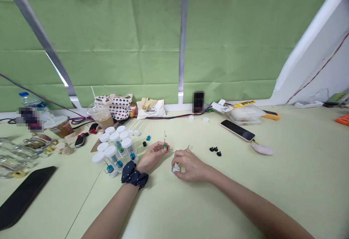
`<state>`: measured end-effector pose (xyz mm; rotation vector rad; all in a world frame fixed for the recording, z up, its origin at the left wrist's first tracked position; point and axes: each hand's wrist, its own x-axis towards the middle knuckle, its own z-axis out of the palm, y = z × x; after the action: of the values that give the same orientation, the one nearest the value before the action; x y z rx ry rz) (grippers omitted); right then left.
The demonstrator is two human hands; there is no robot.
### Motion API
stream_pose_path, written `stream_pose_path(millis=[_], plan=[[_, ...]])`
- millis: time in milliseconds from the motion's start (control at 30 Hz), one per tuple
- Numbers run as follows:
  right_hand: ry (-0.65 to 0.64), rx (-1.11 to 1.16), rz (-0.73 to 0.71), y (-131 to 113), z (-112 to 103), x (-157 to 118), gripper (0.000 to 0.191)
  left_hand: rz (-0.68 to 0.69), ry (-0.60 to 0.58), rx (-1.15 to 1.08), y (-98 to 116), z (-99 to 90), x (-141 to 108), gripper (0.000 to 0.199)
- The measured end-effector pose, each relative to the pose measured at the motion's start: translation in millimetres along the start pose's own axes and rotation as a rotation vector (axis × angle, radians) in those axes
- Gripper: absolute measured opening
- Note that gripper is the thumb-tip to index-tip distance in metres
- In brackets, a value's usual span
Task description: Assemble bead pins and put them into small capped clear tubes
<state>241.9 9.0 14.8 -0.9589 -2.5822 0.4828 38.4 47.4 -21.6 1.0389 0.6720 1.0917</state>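
Observation:
Near the table's middle, my left hand [155, 156] pinches a small green stopper-like piece [165, 146] with a thin upright wire rising from it. My right hand [189, 164] is close beside it, its thumb and fingers closed on a small white piece [176, 168], perhaps a cap. Thin wire-like strands show between the hands and behind the right knuckles; whether they are held, I cannot tell. Left of my left hand stand several clear tubes with white caps [127, 143], some holding blue or green pieces. A black piece [144, 144] and blue pieces [148, 137] lie behind it.
Several black pieces [219, 153] and a phone [237, 130] lie to the right. Along the back are drink cups [101, 117], a patterned bag [120, 108], a white pouch [151, 109] and cables. Glass jars [19, 152] and a dark flat tray-like object [25, 197] are at left.

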Motion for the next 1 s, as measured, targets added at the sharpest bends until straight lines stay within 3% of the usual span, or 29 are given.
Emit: stream_pose_path(millis=[67,133,300,500,633,1000], plan=[[-0.022,0.021,0.027,0,2,-1,0.041,0.012,0.019,-0.008,-1,-0.7,0,0.024],[-0.069,0.036,0.048,0,6,-2,0.051,0.024,0.052,-0.013,-2,-2.1,1,0.025],[-0.100,0.153,0.066,6,18,3,0.022,0.042,0.135,-0.028,-3,-4.9,3,0.027],[0.164,0.383,0.157,28,31,17,0.028,0.047,0.161,-0.046,-3,-6.9,3,0.027],[0.298,0.415,0.188,39,44,22,0.031,0.067,0.172,-0.052,-3,-7.4,3,0.027],[0.298,0.465,0.207,42,52,16,0.022,0.090,0.155,-0.064,-10,-12.5,5,0.027]])
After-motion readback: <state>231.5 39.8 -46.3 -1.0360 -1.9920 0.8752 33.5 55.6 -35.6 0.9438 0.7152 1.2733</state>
